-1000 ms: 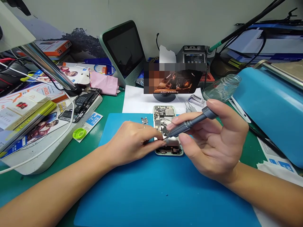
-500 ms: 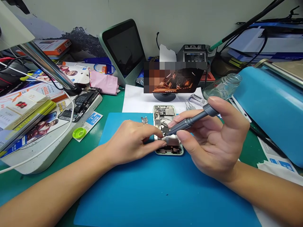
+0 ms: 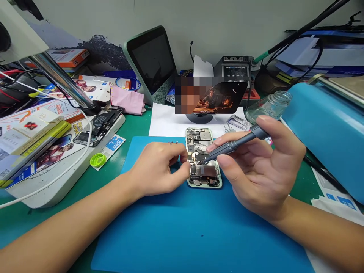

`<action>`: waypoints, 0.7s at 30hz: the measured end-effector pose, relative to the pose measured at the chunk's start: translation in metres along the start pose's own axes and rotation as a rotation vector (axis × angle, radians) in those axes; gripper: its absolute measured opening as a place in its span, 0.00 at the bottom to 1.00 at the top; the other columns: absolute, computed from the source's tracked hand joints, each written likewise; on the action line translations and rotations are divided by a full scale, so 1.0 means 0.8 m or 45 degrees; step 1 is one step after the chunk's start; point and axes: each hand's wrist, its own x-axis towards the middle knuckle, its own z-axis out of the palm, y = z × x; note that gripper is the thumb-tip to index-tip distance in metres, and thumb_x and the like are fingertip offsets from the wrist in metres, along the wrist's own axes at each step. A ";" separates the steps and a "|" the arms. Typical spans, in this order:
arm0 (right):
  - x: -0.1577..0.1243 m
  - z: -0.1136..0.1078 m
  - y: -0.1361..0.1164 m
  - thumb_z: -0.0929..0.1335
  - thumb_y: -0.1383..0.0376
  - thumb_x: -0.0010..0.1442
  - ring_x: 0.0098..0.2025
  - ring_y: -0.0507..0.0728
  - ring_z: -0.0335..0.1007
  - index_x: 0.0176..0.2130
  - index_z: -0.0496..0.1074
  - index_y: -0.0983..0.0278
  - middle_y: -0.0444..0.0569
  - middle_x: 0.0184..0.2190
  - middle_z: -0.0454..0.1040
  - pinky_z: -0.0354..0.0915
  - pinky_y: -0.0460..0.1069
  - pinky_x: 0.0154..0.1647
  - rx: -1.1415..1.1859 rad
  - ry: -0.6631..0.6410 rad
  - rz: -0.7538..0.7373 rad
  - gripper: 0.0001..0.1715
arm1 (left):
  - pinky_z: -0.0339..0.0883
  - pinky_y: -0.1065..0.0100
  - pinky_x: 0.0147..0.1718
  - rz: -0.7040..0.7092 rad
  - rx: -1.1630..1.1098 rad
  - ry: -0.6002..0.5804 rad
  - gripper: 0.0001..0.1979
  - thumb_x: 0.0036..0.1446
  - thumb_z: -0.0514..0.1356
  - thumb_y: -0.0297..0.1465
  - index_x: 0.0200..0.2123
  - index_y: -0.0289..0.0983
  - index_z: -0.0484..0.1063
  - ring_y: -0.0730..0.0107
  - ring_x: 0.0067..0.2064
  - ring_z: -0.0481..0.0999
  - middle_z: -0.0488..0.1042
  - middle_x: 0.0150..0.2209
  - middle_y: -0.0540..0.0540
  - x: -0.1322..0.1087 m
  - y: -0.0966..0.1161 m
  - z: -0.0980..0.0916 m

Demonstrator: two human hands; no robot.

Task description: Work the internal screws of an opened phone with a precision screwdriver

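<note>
Grey screwdriver [image 3: 239, 143] grasped in R hand [image 3: 263, 169] fingers, tip down-left over opened phone [image 3: 205, 171]; phone just R of L hand [image 3: 159, 167] fingertips, long axis fore-aft. L nearer; its grip: can't tell.

The scene is viewed by 1 head-worn camera, pointed forward and down over the bench [image 3: 135, 127]. The left hand [image 3: 156, 167] and right hand [image 3: 264, 170] are seen at close range from above, the opened phone [image 3: 205, 135] is framed near the centre, and the wall [image 3: 222, 24] is caught along the top.
</note>
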 end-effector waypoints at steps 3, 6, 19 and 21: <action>0.000 0.002 0.001 0.70 0.79 0.58 0.40 0.57 0.77 0.63 0.64 0.49 0.46 0.44 0.76 0.81 0.54 0.38 -0.041 0.023 0.000 0.41 | 0.48 0.70 0.23 -0.014 0.021 -0.040 0.07 0.50 0.57 0.27 0.23 0.38 0.61 0.78 0.22 0.57 0.62 0.20 0.56 0.002 0.002 -0.004; 0.000 0.003 0.001 0.70 0.79 0.58 0.41 0.56 0.77 0.62 0.64 0.49 0.45 0.44 0.76 0.81 0.53 0.39 -0.052 0.033 0.000 0.40 | 0.45 0.68 0.23 -0.013 0.047 -0.118 0.08 0.46 0.57 0.27 0.21 0.37 0.57 0.77 0.22 0.54 0.59 0.18 0.56 0.002 0.003 -0.005; 0.002 0.002 0.000 0.72 0.77 0.59 0.41 0.56 0.77 0.60 0.64 0.49 0.45 0.45 0.77 0.80 0.53 0.39 0.000 0.037 0.045 0.38 | 0.43 0.65 0.23 -0.015 0.174 -0.234 0.09 0.48 0.57 0.29 0.21 0.38 0.59 0.74 0.22 0.53 0.59 0.18 0.55 0.000 0.001 -0.005; 0.001 0.001 -0.001 0.72 0.77 0.58 0.41 0.57 0.78 0.61 0.64 0.48 0.45 0.44 0.77 0.80 0.54 0.38 -0.010 0.016 0.079 0.38 | 0.43 0.65 0.23 -0.015 0.188 -0.239 0.09 0.49 0.57 0.29 0.20 0.38 0.59 0.74 0.22 0.54 0.60 0.18 0.54 0.000 0.001 -0.005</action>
